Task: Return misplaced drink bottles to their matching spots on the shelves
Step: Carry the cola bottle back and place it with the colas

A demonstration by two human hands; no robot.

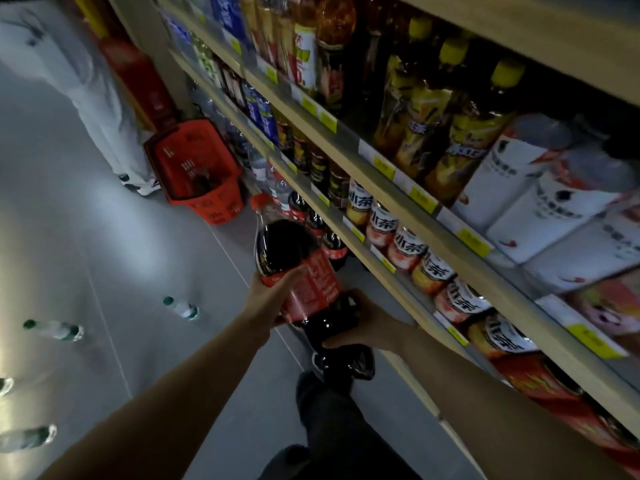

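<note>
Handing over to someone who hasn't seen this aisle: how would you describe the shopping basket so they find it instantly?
Follow the wooden shelving on the right down to its foot, past the big cola bottle in the foreground. On the grey floor, beside the lowest shelf, stands the basket. It is the only orange-red, open-topped plastic tub there, next to rows of shelved bottles.

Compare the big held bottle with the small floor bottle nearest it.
The cola bottle is large, dark, red-capped; the floor bottle is small, clear, green-capped. The left hand and right hand grip the cola bottle; the floor bottle sits untouched. Both are capped drink bottles.
</note>
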